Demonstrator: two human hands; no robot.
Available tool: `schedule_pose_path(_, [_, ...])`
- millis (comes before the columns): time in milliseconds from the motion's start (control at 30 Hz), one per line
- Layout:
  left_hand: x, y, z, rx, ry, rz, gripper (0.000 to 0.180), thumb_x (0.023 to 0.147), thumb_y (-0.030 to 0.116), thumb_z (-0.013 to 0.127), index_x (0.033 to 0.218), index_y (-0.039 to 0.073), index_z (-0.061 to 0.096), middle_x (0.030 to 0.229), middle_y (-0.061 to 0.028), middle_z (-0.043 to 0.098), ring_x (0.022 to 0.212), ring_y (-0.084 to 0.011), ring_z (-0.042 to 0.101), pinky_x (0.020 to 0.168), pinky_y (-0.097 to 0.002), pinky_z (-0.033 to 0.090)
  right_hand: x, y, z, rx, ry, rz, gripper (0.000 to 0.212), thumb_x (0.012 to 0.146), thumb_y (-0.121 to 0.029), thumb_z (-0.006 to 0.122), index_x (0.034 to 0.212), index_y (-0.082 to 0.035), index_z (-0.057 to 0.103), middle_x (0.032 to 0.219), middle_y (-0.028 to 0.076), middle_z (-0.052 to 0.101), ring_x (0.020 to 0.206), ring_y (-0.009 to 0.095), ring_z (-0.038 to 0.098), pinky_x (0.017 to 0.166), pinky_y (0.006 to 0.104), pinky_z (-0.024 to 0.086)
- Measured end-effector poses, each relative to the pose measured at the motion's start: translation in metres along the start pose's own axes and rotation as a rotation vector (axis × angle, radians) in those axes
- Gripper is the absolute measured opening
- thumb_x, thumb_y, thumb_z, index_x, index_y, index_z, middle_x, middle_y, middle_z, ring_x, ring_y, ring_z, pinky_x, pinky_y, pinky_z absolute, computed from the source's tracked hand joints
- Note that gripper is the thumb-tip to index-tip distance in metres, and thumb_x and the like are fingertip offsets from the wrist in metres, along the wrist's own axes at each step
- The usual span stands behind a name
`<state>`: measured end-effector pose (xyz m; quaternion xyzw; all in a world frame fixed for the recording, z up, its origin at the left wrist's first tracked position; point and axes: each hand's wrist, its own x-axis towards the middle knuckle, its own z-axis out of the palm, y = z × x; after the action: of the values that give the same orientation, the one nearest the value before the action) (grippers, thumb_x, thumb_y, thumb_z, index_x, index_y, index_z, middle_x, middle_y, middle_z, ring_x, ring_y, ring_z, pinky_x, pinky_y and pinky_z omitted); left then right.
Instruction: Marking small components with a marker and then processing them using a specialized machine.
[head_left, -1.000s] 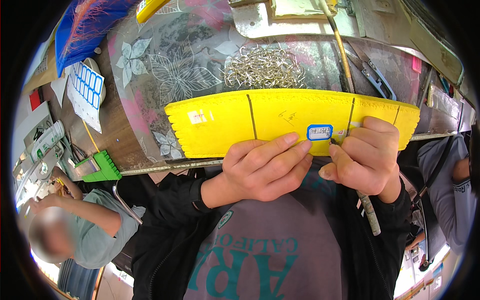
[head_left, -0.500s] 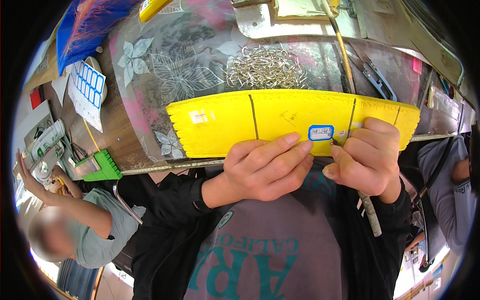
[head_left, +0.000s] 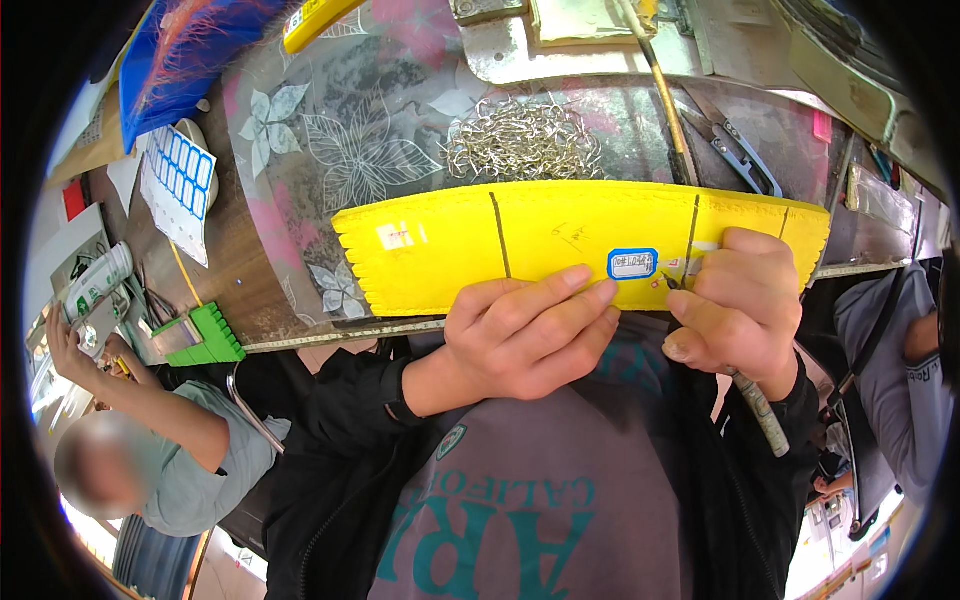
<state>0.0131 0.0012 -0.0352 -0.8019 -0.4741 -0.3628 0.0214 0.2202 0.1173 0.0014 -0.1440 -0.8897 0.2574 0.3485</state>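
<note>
A long yellow foam board point(head_left: 450, 240) with notched ends and dark cross lines lies at the table's near edge. My left hand point(head_left: 530, 335) grips its near edge, fingers on top and closed together; the thumb is hidden. Just beyond those fingertips sits a small blue-bordered label point(head_left: 632, 264) with handwriting on it. In my right hand point(head_left: 735, 315) is a pen point(head_left: 762, 418) with a wrapped, patterned barrel, its dark tip just right of the label, close to the board. Whether the tip touches is too small to tell.
Behind the board lies a heap of metal hooks point(head_left: 525, 140), with thread snips point(head_left: 740, 155) and a thin rod point(head_left: 665, 90) to its right. A sheet of blue-bordered labels point(head_left: 180, 185) and a green notched board point(head_left: 205, 335) are at left. A co-worker point(head_left: 190, 450) sits at left.
The pen tip has drawn away rightward from the label, and the pen's back end has swung right. The board has slid slightly left. The co-worker's raised hand has lowered.
</note>
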Motion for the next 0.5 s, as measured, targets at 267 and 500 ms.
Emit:
schedule_pose_path(267, [-0.001,0.003,-0.002,0.003,0.0,-0.036,0.02,0.076,0.019,0.081,0.094,0.021,0.07,0.109,0.0072,0.072,0.103,-0.0128,0.064,0.078,-0.0281,0.04,0.0,-0.003,-0.002,-0.007,-0.036,0.033,0.034,0.067,-0.033,0.088,0.075,-0.009,0.065,0.06,-0.001,0.055,0.046,0.013,0.053,0.043,0.0271,0.033])
schedule_pose_path(500, [0.0,0.004,-0.002,0.032,-0.004,-0.057,0.013,0.081,0.024,0.077,0.092,0.02,0.071,0.108,0.0085,0.072,0.105,-0.0117,0.064,0.078,-0.028,0.04,0.006,-0.01,0.009,-0.001,-0.067,0.053,0.032,0.066,-0.029,0.086,0.071,-0.012,0.06,0.054,-0.004,0.042,0.043,0.011,0.044,0.042,0.0272,0.027])
